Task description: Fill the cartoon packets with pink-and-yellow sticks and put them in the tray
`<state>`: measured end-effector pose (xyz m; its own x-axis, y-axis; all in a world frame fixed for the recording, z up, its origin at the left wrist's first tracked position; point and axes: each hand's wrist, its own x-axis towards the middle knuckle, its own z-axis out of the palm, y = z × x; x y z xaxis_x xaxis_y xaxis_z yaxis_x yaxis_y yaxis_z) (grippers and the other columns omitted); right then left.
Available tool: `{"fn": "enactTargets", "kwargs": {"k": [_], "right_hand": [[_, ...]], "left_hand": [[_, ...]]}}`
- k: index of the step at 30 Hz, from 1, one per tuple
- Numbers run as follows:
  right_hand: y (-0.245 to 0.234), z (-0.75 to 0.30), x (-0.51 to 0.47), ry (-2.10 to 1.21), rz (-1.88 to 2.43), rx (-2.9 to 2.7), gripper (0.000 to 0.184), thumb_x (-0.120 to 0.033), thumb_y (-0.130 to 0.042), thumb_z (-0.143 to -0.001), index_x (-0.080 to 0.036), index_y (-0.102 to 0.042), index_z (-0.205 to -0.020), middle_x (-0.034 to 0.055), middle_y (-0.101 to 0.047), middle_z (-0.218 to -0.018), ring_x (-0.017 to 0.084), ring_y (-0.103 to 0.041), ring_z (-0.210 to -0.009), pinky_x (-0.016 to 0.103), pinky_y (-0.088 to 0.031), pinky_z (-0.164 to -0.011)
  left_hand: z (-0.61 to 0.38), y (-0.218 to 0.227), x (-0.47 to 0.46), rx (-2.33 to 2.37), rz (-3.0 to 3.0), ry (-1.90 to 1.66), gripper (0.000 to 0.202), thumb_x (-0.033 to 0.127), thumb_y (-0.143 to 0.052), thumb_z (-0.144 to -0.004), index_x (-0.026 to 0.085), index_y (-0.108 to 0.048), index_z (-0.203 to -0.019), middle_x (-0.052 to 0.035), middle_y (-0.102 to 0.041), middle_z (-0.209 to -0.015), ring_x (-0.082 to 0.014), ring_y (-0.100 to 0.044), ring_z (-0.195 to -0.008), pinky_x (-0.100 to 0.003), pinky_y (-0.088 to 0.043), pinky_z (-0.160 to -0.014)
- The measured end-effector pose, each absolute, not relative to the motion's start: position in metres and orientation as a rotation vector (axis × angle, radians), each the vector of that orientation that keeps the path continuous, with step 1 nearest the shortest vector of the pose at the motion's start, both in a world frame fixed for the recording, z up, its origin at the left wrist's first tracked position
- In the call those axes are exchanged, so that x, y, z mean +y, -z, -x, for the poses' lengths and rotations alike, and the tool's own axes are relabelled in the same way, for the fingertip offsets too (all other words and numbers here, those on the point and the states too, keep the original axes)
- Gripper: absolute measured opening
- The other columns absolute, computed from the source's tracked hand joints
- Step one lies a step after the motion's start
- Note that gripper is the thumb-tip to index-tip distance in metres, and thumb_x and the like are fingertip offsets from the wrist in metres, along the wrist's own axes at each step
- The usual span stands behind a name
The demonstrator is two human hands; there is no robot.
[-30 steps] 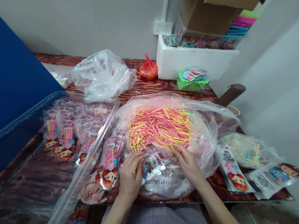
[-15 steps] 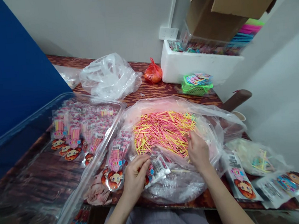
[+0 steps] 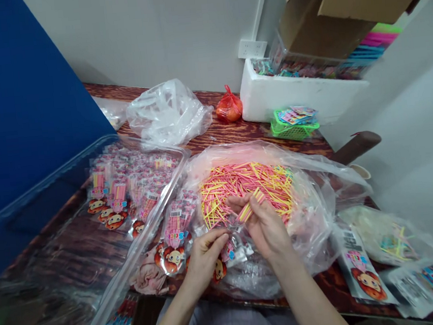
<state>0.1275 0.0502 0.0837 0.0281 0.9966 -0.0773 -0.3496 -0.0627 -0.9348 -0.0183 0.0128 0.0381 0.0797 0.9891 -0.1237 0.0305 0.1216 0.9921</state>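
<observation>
A small bunch of pink and yellow candy sticks is gripped in my right hand, between thumb and fingers. My left hand pinches the edge of a small printed packet just left of it; the packet has a cartoon face and clear film, and part of it is hidden by my fingers. Behind both hands a large clear plastic bag lies spread wide, with a heap of loose pink and yellow sticks in it. Filled packets overlap to the left of my left hand.
A clear plastic bin on the left holds many filled packets. Flat printed packets and a bag of sticks lie at right. Behind are a crumpled bag, red bag, green basket and white foam box.
My right hand has come out of the stick heap, moving left and toward my left hand, with a bunch of sticks now showing in it. My left hand still pinches the packet.
</observation>
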Motion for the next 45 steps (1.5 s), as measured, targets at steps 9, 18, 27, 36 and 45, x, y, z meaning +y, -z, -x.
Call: {"fn": "enactTargets", "kwargs": {"k": [9,18,27,36,45], "right_hand": [[-0.091,-0.129,0.020,-1.239,1.226,-1.188,0.040,-0.040,-0.053,-0.093,-0.029,-0.046,-0.131,0.0078,-0.061,-0.131,0.022,-0.057,-0.119,0.039,-0.046,-0.099],[-0.088,-0.109,0.004,-1.106,1.182,-1.655,0.015,-0.030,-0.050,-0.096,-0.025,-0.062,-0.105,0.0052,-0.063,-0.114,0.020,-0.057,-0.110,0.034,-0.044,-0.095],[-0.041,-0.174,0.038,-0.695,1.589,-1.574,0.021,-0.029,-0.046,-0.096,-0.019,-0.064,-0.092,0.0062,-0.066,-0.092,0.022,-0.060,-0.091,0.034,-0.044,-0.083],[-0.021,-0.197,0.086,0.085,2.172,-2.193,0.020,-0.012,-0.048,-0.089,-0.013,-0.068,-0.093,0.0155,-0.064,-0.100,0.029,-0.051,-0.100,0.037,-0.038,-0.081],[-0.024,-0.181,0.107,0.062,2.249,-2.315,0.027,-0.006,-0.043,-0.088,-0.005,-0.066,-0.103,0.0224,-0.064,-0.104,0.031,-0.054,-0.099,0.039,-0.038,-0.078]], "left_hand": [[0.020,-0.026,0.011,1.196,-1.049,-1.119,0.024,0.036,-0.067,-0.081,0.019,-0.077,-0.095,-0.0054,-0.077,-0.090,-0.0196,-0.068,-0.082,-0.028,-0.054,-0.073],[0.043,-0.045,-0.004,1.118,-1.094,-1.003,0.028,0.039,-0.066,-0.082,0.017,-0.072,-0.099,-0.0042,-0.073,-0.091,-0.0176,-0.066,-0.077,-0.026,-0.053,-0.068],[0.105,-0.024,0.011,1.814,-1.779,-1.095,0.044,0.036,-0.050,-0.092,0.018,-0.050,-0.133,-0.0112,-0.064,-0.114,-0.0266,-0.060,-0.105,-0.043,-0.046,-0.094],[0.100,0.000,0.026,1.999,-2.102,-1.008,0.057,0.036,-0.043,-0.095,0.016,-0.032,-0.147,-0.0174,-0.053,-0.134,-0.0326,-0.049,-0.124,-0.051,-0.041,-0.104],[0.089,-0.021,0.014,1.991,-2.028,-1.074,0.056,0.038,-0.046,-0.094,0.023,-0.032,-0.147,-0.0134,-0.043,-0.145,-0.0305,-0.040,-0.135,-0.052,-0.034,-0.111]]}}
